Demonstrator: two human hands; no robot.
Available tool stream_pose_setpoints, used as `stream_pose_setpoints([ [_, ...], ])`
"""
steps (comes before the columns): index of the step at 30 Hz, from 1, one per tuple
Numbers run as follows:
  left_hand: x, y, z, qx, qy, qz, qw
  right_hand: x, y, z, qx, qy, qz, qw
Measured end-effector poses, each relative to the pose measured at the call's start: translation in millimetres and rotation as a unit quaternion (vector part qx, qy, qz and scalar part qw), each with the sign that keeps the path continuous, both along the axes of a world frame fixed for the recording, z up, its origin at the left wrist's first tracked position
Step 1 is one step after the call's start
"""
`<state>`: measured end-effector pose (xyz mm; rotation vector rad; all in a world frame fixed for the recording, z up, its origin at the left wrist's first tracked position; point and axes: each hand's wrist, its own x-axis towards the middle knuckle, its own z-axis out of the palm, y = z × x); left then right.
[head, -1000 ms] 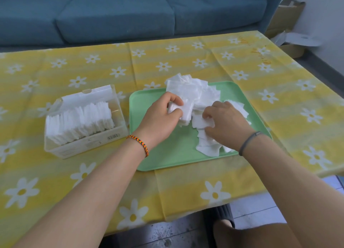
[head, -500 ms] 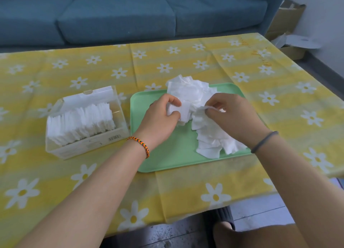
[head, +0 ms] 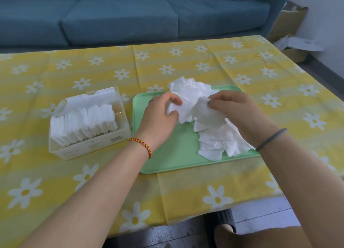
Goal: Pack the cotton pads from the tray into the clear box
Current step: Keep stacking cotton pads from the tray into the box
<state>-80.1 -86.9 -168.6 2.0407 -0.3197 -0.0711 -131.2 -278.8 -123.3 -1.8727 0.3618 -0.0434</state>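
A green tray (head: pixel 178 160) lies in the middle of the table with a loose pile of white square cotton pads (head: pixel 216 141) on it. My left hand (head: pixel 158 119) is over the tray's left part, shut on a small stack of pads. My right hand (head: pixel 240 112) pinches one pad (head: pixel 208 113) by its upper edge, lifted just above the pile and close to the left hand's stack. To the left of the tray stands the clear box (head: pixel 89 147), lid open, with a row of pads standing on edge inside; a gap remains at its right end.
The table wears a yellow cloth with white daisies (head: pixel 204 182); its front edge is near my knees. A blue sofa (head: pixel 130 17) runs along the far side. Cardboard boxes (head: pixel 290 28) sit on the floor at the far right.
My right hand rose from the pile's lower part with one pad and brought it toward the stack in my left hand. The left hand stayed nearly still.
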Motion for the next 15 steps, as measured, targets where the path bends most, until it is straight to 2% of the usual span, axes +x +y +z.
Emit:
stream_pose_setpoints([
  [3, 2.9, 1.4, 0.6, -0.018, -0.027, 0.019, 0.999, 4.9, 2.5, -1.3, -0.007, -0.046, -0.034, 0.998],
  [4, 3.7, 2.3, 0.6, -0.021, -0.029, 0.023, 0.999, 5.1, 2.9, -2.8, -0.037, -0.054, -0.029, 0.997],
  [7, 3.8, 4.7, 1.0, -0.019, -0.025, 0.024, 0.999, 1.6, 8.2, -5.3, -0.244, -0.055, 0.023, 0.968],
  [8, 3.5, 5.2, 1.5, -0.014, -0.023, 0.024, 0.999, 1.1, 11.7, -4.6, -0.249, -0.051, 0.031, 0.967],
  [12, -0.2, 0.6, 9.6, -0.03, 0.017, 0.012, 0.999, 2.3, 22.0, 4.3, -0.046, -0.011, 0.009, 0.999],
  [15, -4.7, -1.9, 15.2, -0.054, 0.041, -0.015, 0.998, 1.5, 31.3, 10.3, 0.079, 0.025, -0.004, 0.997],
])
